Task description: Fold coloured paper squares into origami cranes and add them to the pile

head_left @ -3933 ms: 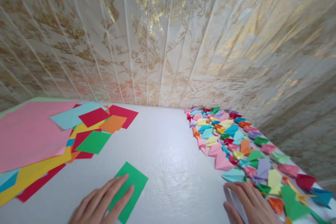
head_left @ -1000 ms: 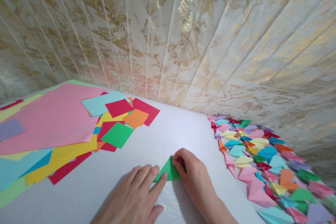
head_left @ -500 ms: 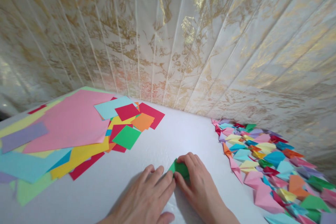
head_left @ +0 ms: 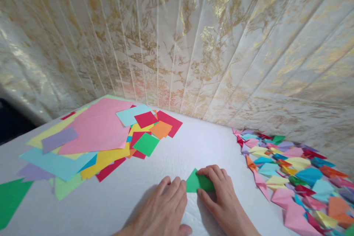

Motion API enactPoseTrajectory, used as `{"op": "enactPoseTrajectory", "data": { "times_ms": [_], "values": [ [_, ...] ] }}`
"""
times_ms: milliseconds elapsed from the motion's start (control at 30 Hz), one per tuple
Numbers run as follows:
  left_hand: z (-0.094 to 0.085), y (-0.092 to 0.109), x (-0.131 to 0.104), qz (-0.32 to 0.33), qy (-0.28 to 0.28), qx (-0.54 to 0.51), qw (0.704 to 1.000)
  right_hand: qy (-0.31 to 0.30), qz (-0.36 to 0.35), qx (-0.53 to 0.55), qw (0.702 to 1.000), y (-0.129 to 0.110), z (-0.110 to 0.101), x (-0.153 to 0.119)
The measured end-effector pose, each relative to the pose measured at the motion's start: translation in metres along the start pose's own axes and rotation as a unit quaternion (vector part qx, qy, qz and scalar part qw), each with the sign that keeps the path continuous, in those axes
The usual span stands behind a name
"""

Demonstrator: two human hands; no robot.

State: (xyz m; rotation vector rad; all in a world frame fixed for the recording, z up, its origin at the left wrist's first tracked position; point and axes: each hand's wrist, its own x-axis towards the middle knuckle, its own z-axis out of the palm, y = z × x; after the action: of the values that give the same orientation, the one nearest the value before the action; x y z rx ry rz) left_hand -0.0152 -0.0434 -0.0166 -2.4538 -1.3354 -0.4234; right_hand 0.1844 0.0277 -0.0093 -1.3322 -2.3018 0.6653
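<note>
A small piece of green paper [head_left: 195,182], folded into a triangle with its peak pointing away from me, lies flat on the white table. My right hand [head_left: 221,195] grips its right part, with the thumb at the near edge and the fingers over the far side. My left hand [head_left: 168,199] rests palm down, its fingers stretched out and the fingertips at the paper's left corner. The right end of the triangle is hidden under my right fingers.
Sheets of coloured paper, a large pink one [head_left: 99,125] among them, overlap on the left, with a green square [head_left: 146,144] at their right side. Many folded paper shapes [head_left: 290,177] cover the table's right side. A patterned gold-and-white curtain [head_left: 171,44] hangs behind.
The view has swung left, so the table's things appear further right. My fingers have drawn back somewhat from the green paper, and more of its triangle shows.
</note>
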Motion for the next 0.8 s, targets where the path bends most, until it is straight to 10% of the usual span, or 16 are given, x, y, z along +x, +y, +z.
{"op": "enactPoseTrajectory", "data": {
  "times_ms": [400, 800],
  "values": [
    [-0.01, 0.0, -0.007, -0.004, -0.067, 0.009, 0.998, 0.008, -0.012, 0.046, 0.999, 0.048, -0.021, -0.017],
    [-0.003, 0.014, 0.024, -0.111, -0.138, -0.178, 0.968, 0.024, -0.069, -0.012, 0.997, 0.018, -0.009, -0.011]
  ]
}}
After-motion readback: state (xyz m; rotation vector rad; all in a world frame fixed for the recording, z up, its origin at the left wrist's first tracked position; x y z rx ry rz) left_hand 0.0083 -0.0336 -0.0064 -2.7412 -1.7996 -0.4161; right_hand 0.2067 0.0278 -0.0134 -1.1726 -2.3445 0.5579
